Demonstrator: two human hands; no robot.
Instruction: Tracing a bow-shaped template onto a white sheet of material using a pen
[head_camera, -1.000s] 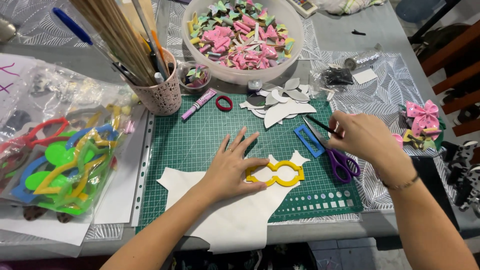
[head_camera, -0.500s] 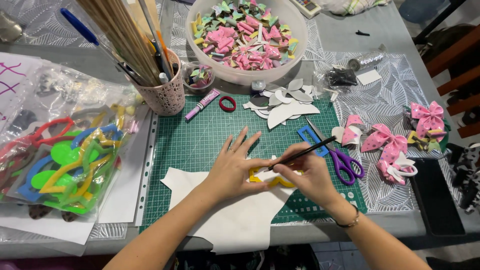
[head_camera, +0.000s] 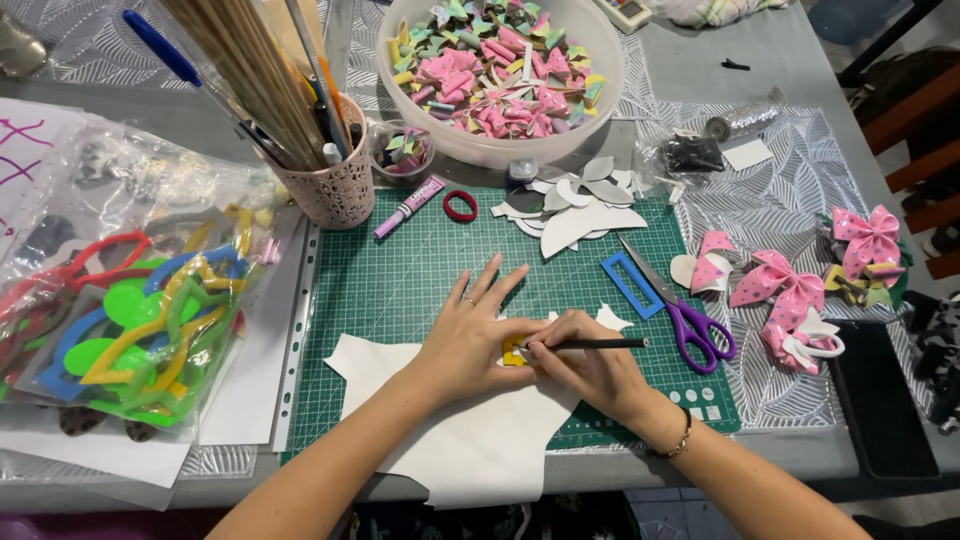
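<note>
Tracing on white sheet, green mat
Left hand (head_camera: 468, 338) spread flat, pinning yellow template (head_camera: 514, 349) to sheet (head_camera: 470, 440); right hand (head_camera: 590, 365) pinches pencil (head_camera: 590, 344) at its edge; scissors (head_camera: 685, 315) at 2 o'clock

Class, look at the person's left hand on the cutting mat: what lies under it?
Under the left hand a yellow template peeks out, resting on a white sheet over the green cutting mat. The template's shape is mostly covered.

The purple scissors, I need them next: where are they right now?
In the head view, the purple scissors lie on the green cutting mat, right of the right hand, beside the blue rectangular template.
</note>
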